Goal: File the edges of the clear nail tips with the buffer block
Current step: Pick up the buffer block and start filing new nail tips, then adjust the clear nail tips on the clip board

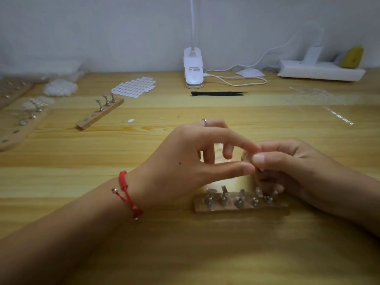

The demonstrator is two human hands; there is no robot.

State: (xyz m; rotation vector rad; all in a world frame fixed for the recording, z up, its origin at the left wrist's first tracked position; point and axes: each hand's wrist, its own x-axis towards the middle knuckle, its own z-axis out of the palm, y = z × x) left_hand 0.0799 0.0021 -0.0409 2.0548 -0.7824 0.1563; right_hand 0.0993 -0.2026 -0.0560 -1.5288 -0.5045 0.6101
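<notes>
Where the two hands meet above the light wooden table [102, 153], the left hand [185, 161] stretches its thumb and forefinger, slightly apart, to the right hand [298, 169], whose fingers curl round a blurred pale block [257, 178]. Whether the left pinches anything is hidden. Just below them, small clear nail tips [258, 191] sit on short metal stands [238, 200] along a narrow wooden strip [242, 208].

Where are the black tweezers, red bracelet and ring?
black tweezers [218, 93]: head view, middle of arms.
red bracelet [123, 182]: head view, cord over left wrist.
ring [204, 121]: head view, band on left finger.
</notes>
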